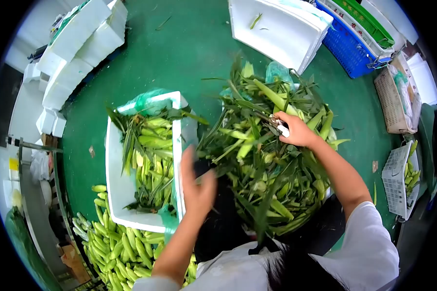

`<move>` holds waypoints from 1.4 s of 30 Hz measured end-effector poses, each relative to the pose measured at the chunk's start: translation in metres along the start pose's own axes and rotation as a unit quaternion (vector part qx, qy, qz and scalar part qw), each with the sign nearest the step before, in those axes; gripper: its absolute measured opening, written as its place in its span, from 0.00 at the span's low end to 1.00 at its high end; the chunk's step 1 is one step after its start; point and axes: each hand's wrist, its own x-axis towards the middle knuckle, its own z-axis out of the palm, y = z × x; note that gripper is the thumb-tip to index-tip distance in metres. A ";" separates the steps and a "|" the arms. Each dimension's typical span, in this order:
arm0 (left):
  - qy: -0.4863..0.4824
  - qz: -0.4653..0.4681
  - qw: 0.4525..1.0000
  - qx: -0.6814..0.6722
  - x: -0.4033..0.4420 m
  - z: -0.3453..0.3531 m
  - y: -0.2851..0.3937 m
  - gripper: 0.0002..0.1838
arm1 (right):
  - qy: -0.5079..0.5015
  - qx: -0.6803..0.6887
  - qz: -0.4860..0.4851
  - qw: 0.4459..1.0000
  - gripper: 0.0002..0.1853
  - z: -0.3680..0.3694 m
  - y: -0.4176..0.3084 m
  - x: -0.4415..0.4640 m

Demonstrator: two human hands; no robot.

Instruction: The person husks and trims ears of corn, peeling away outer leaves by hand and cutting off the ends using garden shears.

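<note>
My right hand (296,131) is closed around a small tool (281,128) with a white handle and a metal part, possibly pruning shears. It is over a large heap of corn husks and leaves (262,189) between my knees. Smeared by motion, my left hand (197,186) has its thumb and fingers apart and nothing visible in it. Close by on its left is a white foam box (143,223), holding ears of corn (155,140) with long leaves. Trimmed ears of corn (126,250) lie piled below that box.
Another white foam box (277,34) stands at the far side, with stray leaf bits inside. Blue (347,53) and white crates (397,179) line the right. Stacked foam boxes (77,43) and a metal rack (39,203) are on the left. The floor (179,53) is green.
</note>
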 end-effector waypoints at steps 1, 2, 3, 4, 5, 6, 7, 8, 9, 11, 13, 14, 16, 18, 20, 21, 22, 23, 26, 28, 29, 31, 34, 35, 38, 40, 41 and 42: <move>-0.059 0.121 0.991 0.020 0.049 0.047 0.020 0.34 | 0.025 0.047 -0.011 0.998 0.30 -0.002 0.020 0.008; -0.080 0.159 0.984 -0.002 0.087 0.101 0.028 0.31 | 0.029 0.070 -0.003 0.997 0.31 -0.007 0.037 0.017; -0.092 0.160 0.980 0.071 0.113 0.153 0.024 0.27 | 0.034 0.092 0.008 0.995 0.32 -0.009 0.055 0.024; -0.109 0.134 0.979 0.108 0.130 0.202 -0.001 0.23 | 0.059 0.181 0.023 0.981 0.32 -0.008 0.081 0.027; -0.158 0.055 0.976 0.138 0.136 0.240 -0.031 0.22 | 0.110 0.303 0.087 0.943 0.31 -0.001 0.096 0.026; -0.157 0.060 0.965 0.202 0.126 0.264 -0.061 0.23 | 0.164 0.360 0.088 0.914 0.30 0.006 0.104 0.026; -0.154 0.065 0.949 0.266 0.109 0.282 -0.091 0.23 | 0.216 0.415 0.086 0.880 0.29 0.014 0.117 0.027; -0.145 0.044 0.943 0.295 0.086 0.298 -0.116 0.23 | 0.249 0.308 0.104 0.912 0.28 0.040 0.160 0.032; -0.139 0.023 0.935 0.325 0.061 0.313 -0.145 0.23 | 0.275 0.324 0.129 0.896 0.27 0.070 0.186 0.037; -0.113 -0.006 0.933 0.342 0.025 0.347 -0.228 0.24 | 0.314 0.290 0.158 0.890 0.23 0.114 0.205 0.057; -0.101 -0.034 0.937 0.332 0.022 0.361 -0.263 0.23 | 0.306 -0.013 0.141 0.941 0.20 0.117 0.178 0.083; -0.101 -0.047 0.939 0.326 0.027 0.360 -0.265 0.23 | 0.289 0.059 0.184 0.938 0.19 0.111 0.167 0.084; -0.106 -0.079 0.942 0.309 0.034 0.351 -0.254 0.22 | 0.292 0.032 0.180 0.939 0.20 0.116 0.169 0.085; -0.114 -0.119 0.943 0.288 0.036 0.341 -0.234 0.21 | 0.326 0.019 0.124 0.937 0.20 0.116 0.168 0.084; -0.131 -0.173 0.942 0.254 0.043 0.328 -0.207 0.21 | 0.329 0.047 0.131 0.934 0.22 0.123 0.176 0.085; -0.152 -0.203 0.938 0.235 0.048 0.319 -0.189 0.21 | 0.339 0.034 0.094 0.935 0.22 0.128 0.187 0.084; -0.184 -0.235 0.929 0.217 0.053 0.307 -0.167 0.20 | 0.354 0.025 0.053 0.933 0.23 0.132 0.197 0.085; -0.250 -0.254 0.908 0.222 0.058 0.292 -0.143 0.20 | 0.350 0.009 0.070 0.934 0.23 0.131 0.192 0.083; -0.416 -0.158 0.868 0.219 0.050 0.221 -0.071 0.22 | 0.342 -0.020 0.029 0.939 0.23 0.119 0.179 0.082; -0.318 0.053 0.941 0.100 0.020 0.158 -0.025 0.21 | 0.299 -0.059 0.025 0.952 0.29 0.110 0.163 0.080; -0.279 0.133 0.951 0.018 0.005 0.123 -0.003 0.22 | 0.245 -0.033 0.022 0.969 0.31 0.091 0.113 0.064; -0.265 0.092 0.949 -0.141 -0.025 0.047 0.025 0.23 | 0.196 -0.140 -0.068 0.968 0.33 0.068 0.053 0.035; -0.137 0.008 0.987 -0.080 -0.026 -0.044 -0.019 0.16 | 0.141 -0.093 -0.051 0.984 0.36 0.053 -0.043 -0.037; -0.070 -0.113 0.981 -0.145 -0.022 -0.065 -0.055 0.13 | 0.137 -0.070 -0.034 0.988 0.36 0.052 -0.064 -0.062; 0.210 -0.257 0.941 -0.064 -0.014 -0.136 -0.259 0.12 | 0.235 0.153 0.010 0.960 0.33 0.061 -0.069 -0.141; 0.125 -0.409 0.880 0.207 -0.035 -0.165 -0.379 0.18 | 0.352 0.303 -0.010 0.885 0.31 0.064 -0.065 -0.165; 0.009 -0.502 0.824 0.264 -0.049 -0.166 -0.448 0.21 | 0.410 0.368 -0.035 0.834 0.31 0.064 -0.080 -0.172; -0.045 -0.513 0.795 0.320 -0.062 -0.156 -0.468 0.26 | 0.455 0.498 0.002 0.738 0.29 0.063 -0.090 -0.177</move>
